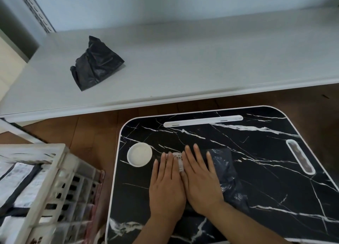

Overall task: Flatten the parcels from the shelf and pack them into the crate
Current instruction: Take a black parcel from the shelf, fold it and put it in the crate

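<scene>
Nearest the camera, two forearms reach up from the bottom edge onto a black marble-patterned lap table (256,170) with a white rim; the left hand (167,186) and the right hand (200,181) lie side by side, touching along their inner edges, both flat with fingers straight and held close together, palms pressing down on a dark plastic parcel (229,172) that lies on the table top; neither hand curls round anything; the parcel spreads out to the right from under the right hand, its crinkled film catching a little light, and a white shipping label (178,160) with a barcode shows between and just beyond the fingertips of the two hands; just left of the left hand's fingers a round white recess (139,154) sits in the table surface; a long white slot (202,121) runs along the table's far edge and a shorter oval slot (300,156) lies near its right edge; to the left of the table, on the wooden floor (88,131), stands a white lattice-sided crate (55,185), blurred, holding flat parcels with white labels and dark borders (20,181); farther off, beyond a strip of floor, a pale grey shelf (201,60) stretches across the view, and on its left part rests one crumpled black parcel (95,63), bunched up and well apart from the table; behind the shelf rises a pale wall (165,3).
</scene>
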A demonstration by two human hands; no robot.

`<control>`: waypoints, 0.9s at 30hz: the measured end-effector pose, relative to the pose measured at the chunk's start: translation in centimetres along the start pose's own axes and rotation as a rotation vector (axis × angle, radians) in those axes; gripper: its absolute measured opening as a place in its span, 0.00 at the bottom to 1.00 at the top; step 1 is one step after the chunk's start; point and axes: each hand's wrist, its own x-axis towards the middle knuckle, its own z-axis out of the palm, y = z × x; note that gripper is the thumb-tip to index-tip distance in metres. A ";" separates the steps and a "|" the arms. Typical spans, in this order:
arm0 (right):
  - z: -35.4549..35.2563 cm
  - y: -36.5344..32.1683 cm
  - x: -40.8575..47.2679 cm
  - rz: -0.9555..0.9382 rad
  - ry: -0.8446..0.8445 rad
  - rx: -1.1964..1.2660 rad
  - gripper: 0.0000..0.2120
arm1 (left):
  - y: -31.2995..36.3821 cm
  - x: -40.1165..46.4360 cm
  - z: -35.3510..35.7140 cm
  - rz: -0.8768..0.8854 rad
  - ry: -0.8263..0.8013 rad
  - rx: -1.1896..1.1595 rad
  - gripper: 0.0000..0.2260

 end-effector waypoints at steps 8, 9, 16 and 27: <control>0.3 -0.3 -0.1 0.042 -0.031 0.015 0.26 | -0.3 -0.1 0.9 -0.073 -0.038 -0.044 0.25; 0.4 -0.4 -0.1 0.049 -0.032 0.021 0.26 | -0.3 -0.1 1.1 -0.082 -0.037 -0.053 0.26; 0.8 -0.1 0.1 0.060 -0.046 0.055 0.24 | -0.7 0.2 2.1 -0.100 -0.033 -0.065 0.28; 1.0 -0.1 0.4 0.072 -0.075 0.076 0.24 | -1.1 0.5 2.1 -0.100 -0.101 -0.065 0.27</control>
